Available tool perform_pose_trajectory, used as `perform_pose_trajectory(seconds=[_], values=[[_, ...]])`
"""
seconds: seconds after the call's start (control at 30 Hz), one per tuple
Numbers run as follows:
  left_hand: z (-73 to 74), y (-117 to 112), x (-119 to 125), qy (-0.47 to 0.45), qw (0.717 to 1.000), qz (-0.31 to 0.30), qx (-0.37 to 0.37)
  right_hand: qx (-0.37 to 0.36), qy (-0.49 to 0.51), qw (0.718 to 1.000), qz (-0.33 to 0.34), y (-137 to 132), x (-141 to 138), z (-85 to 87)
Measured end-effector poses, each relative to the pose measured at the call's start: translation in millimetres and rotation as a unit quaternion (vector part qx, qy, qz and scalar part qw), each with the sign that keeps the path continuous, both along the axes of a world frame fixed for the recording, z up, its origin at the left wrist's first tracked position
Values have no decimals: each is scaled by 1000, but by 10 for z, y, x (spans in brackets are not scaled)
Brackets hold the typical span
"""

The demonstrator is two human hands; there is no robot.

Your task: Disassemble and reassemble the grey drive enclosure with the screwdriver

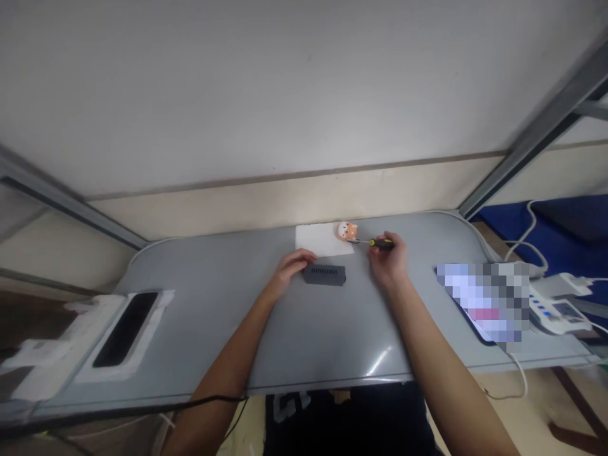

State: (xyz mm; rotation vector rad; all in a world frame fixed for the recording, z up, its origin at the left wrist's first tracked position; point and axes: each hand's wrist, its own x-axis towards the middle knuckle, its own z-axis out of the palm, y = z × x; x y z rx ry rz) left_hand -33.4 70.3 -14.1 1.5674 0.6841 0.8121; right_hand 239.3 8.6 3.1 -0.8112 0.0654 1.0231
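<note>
My right hand [390, 259] is closed around the black and yellow handle of a screwdriver [382, 243]. Its shaft points left, and the tip lies close to a small orange and white animal figure [347, 231]; whether they touch I cannot tell. My left hand [291, 269] rests at the left end of a dark grey box with a row of vent slots [325, 275], fingers at its upper left corner. Whether those fingers grip the box or only touch it is unclear. A white sheet of paper [318, 239] lies behind the box, with the figure at its right edge.
On the left of the grey table [209, 304] a black phone [126, 329] lies on white paper. A lit device with a blurred screen [479, 304] lies at the right, beside a white power strip [560, 316] with cables. A wall and metal posts border the back.
</note>
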Motion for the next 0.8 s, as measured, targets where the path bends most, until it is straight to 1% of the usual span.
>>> perform_pose_trajectory(seconds=[0.33,0.47,0.63,0.73,0.8], values=[[-32,24,-20,-3,1000,-13,-10,-20,2,1000,17,-20,-3,49],[44,12,-14,25,999,-25,-8,-21,-1,1000,13,-23,-5,43],[178,-43,48,81,997,4,4,-23,-5,1000,3,-8,-5,20],[224,-69,40,77,997,10,-6,-26,-2,1000,0,-5,-8,23],[240,-76,5,68,997,-15,-15,-25,-2,1000,2,-8,-14,32]])
